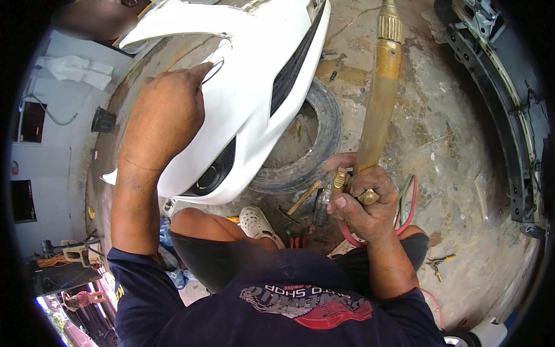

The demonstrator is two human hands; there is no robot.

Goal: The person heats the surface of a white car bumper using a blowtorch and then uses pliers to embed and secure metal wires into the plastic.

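Note:
My left hand (165, 110) is closed, its fingertips pinching a thin dark curved wire (217, 70) close to the surface of a white car bumper (243, 87). Beside the fingertips, a rough patch shows on the bumper near a cut-out edge. In my right hand (373, 205) is a brass gas torch (381, 98), gripped around its valve end with the long barrel pointing away from me. Its tip runs out of the top of the view, so I cannot tell whether a flame burns. Red and green hoses (409, 208) trail from the torch near my right knee.
Under the bumper's right side lies a tyre (335, 130). A hammer (304, 196) and red-handled pliers (296, 239) lie by my feet; yellow-handled pliers (441, 266) lie to the right. A car's front frame (491, 81) borders the right, a black bucket (103, 120) the left wall.

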